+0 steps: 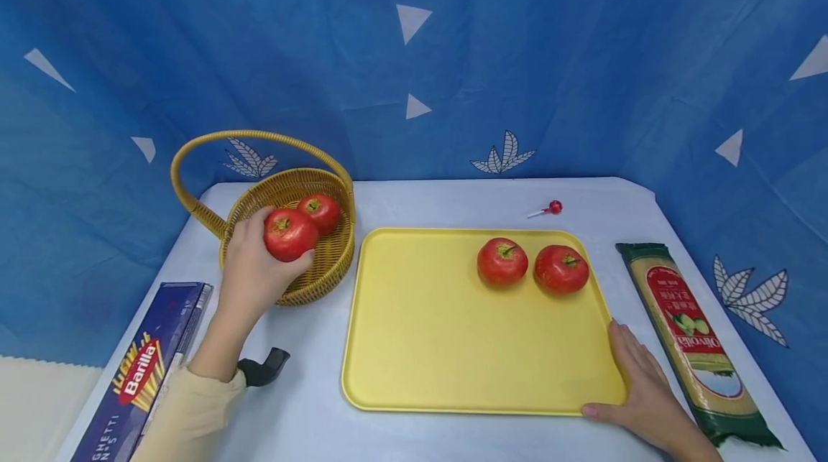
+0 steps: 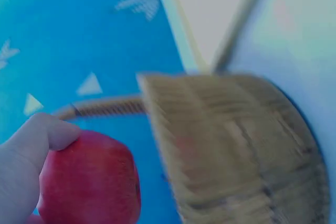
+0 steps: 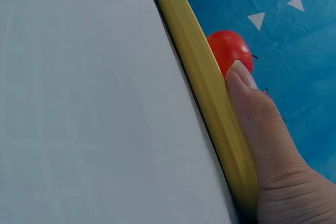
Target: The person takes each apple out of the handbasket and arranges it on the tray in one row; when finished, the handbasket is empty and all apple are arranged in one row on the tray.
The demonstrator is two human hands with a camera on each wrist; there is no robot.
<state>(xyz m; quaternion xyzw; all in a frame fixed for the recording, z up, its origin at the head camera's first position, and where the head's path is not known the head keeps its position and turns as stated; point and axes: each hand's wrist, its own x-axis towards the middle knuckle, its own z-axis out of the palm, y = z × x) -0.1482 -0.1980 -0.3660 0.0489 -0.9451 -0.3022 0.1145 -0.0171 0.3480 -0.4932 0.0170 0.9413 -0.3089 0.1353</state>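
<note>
My left hand (image 1: 255,261) grips a red apple (image 1: 289,235) above the wicker basket (image 1: 336,268), thumb on the near side. A second apple (image 1: 320,213) lies inside that basket. In the left wrist view the held apple (image 2: 89,179) appears beside the basket wall (image 2: 236,145). At the front right corner of the yellow tray (image 1: 453,347), my right hand (image 1: 647,390) rests with straight fingers along the right side and its thumb at the front edge. Two more apples, one left (image 1: 502,262) and one right (image 1: 561,269), sit near the tray's back right.
A blue Barilla spaghetti box (image 1: 145,368) lies at the left, with a black pipe-shaped object (image 1: 264,367) beside the left forearm. To the right of the tray is a pasta packet (image 1: 695,340). A red lollipop (image 1: 554,208) lies behind the tray. Blue curtain (image 1: 453,74) surrounds the table.
</note>
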